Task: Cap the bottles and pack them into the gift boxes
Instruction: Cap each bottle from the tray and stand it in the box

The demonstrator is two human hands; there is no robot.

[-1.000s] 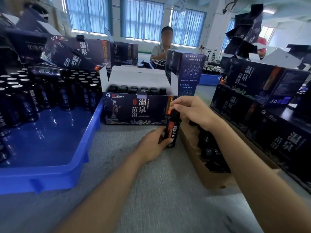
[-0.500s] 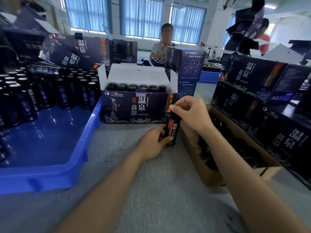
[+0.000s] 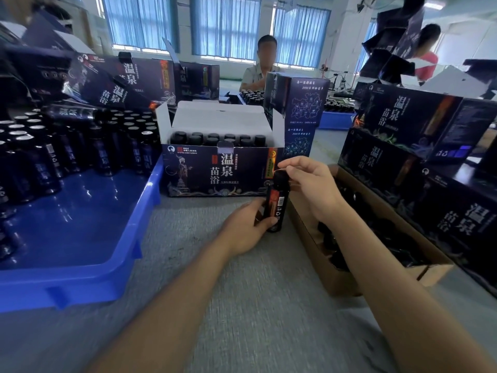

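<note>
A dark bottle [image 3: 277,201] with an orange label stands upright on the grey table just in front of the open gift box [image 3: 215,173]. My left hand [image 3: 247,227] grips the bottle's lower body. My right hand [image 3: 309,187] pinches the black cap [image 3: 280,176] on the bottle's top with thumb and fingers. Inside the gift box stand several capped bottles [image 3: 215,138] in rows. Its white flaps are folded open.
A blue tray [image 3: 88,238] at the left holds several uncapped bottles [image 3: 80,146]. A brown carton [image 3: 336,275] of black caps sits at the right. Closed gift boxes [image 3: 414,125] are stacked right and behind. A person sits across the table.
My right hand's fingers have shifted around the cap on the bottle's top. The bottle and my left hand stay in about the same place.
</note>
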